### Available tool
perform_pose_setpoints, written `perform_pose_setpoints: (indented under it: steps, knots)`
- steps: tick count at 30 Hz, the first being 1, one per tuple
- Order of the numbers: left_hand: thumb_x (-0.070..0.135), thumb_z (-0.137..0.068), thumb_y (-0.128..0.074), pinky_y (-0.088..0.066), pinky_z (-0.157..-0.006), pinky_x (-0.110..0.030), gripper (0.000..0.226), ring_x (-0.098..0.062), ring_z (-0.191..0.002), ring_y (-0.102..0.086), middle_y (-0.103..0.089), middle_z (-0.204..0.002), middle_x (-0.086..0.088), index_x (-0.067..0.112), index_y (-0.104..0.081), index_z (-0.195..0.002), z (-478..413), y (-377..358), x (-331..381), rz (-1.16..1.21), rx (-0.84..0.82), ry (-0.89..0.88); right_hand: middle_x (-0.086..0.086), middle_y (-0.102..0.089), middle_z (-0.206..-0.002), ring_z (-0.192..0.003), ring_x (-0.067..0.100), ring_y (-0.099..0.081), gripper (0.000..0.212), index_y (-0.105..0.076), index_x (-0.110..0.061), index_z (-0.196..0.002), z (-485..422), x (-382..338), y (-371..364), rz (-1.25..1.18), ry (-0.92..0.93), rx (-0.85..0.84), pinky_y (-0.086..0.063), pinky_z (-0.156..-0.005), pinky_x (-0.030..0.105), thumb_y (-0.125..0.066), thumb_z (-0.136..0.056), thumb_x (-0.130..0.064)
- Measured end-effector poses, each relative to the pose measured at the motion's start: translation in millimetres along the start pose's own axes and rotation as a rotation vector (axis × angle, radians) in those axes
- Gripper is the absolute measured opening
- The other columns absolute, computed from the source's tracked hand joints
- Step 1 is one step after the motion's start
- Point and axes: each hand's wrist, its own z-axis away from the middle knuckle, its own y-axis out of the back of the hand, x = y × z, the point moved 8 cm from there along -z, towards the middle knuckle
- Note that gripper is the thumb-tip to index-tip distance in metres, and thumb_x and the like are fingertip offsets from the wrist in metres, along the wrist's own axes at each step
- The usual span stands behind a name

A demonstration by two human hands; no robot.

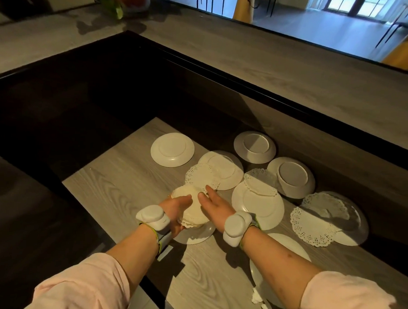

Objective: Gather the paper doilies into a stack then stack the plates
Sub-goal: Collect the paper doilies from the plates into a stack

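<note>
My left hand (pixel 176 211) grips a stack of white paper doilies (pixel 192 207) from the left, above a plate (pixel 195 235). My right hand (pixel 216 206) lies flat on the stack's right side, fingers stretched toward a loose doily (pixel 201 176) that overlaps a middle plate (pixel 230 171). A folded doily (pixel 260 181) rests on the plate (pixel 259 204) to the right. A large doily (pixel 314 223) covers a plate (pixel 351 219) at the far right. Several more white plates lie scattered: one at far left (pixel 172 149), two deep ones (pixel 254 147) (pixel 291 177) at the back, one (pixel 263 272) under my right forearm.
The wooden counter (pixel 118 193) has a dark drop at its left edge and a dark raised ledge (pixel 292 104) behind the plates. A crumpled bit of white paper (pixel 257 298) lies near the front edge.
</note>
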Motion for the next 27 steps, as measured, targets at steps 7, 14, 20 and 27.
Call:
perform_pose_setpoints:
  steps: [7,14,20,27]
  knots:
    - [0.003,-0.087,-0.056,-0.045,-0.099,-0.055,0.040,-0.042,-0.112,-0.057,-0.061,-0.120,-0.020,0.002,-0.051,-0.126,-19,29,7,-0.107,0.168,-0.004,0.011,-0.047,-0.142,-0.128,0.026,-0.046,0.047,-0.039,-0.020,-0.139,-41,1,39,0.100,0.015,0.262,-0.037,-0.106,0.032,-0.047,-0.094,-0.031]
    - [0.002,-0.091,-0.050,-0.047,-0.082,-0.042,0.025,-0.041,-0.097,-0.058,-0.068,-0.090,-0.020,0.008,-0.050,-0.116,-30,53,10,0.024,0.193,0.045,0.001,-0.023,-0.152,-0.139,0.025,-0.019,0.060,-0.026,-0.032,-0.143,-63,-6,43,1.060,0.222,0.225,-0.029,-0.105,0.045,-0.045,-0.087,-0.020]
    - [0.004,-0.092,-0.048,-0.048,-0.087,-0.052,0.031,-0.038,-0.095,-0.058,-0.058,-0.102,-0.015,0.011,-0.047,-0.122,-31,54,15,0.177,0.154,0.051,-0.001,-0.030,-0.147,-0.138,0.023,-0.021,0.056,-0.030,-0.031,-0.140,-76,-15,33,1.158,0.302,0.269,-0.028,-0.105,0.043,-0.043,-0.087,-0.016]
    - [0.011,-0.092,-0.051,-0.047,-0.092,-0.055,0.044,-0.045,-0.117,-0.054,-0.051,-0.134,-0.025,0.003,-0.043,-0.134,-35,57,20,0.162,0.158,0.093,-0.005,-0.053,-0.133,-0.129,0.020,-0.037,0.026,-0.067,-0.027,-0.110,-80,-19,43,0.974,0.371,0.401,-0.034,-0.096,0.034,-0.050,-0.091,-0.025]
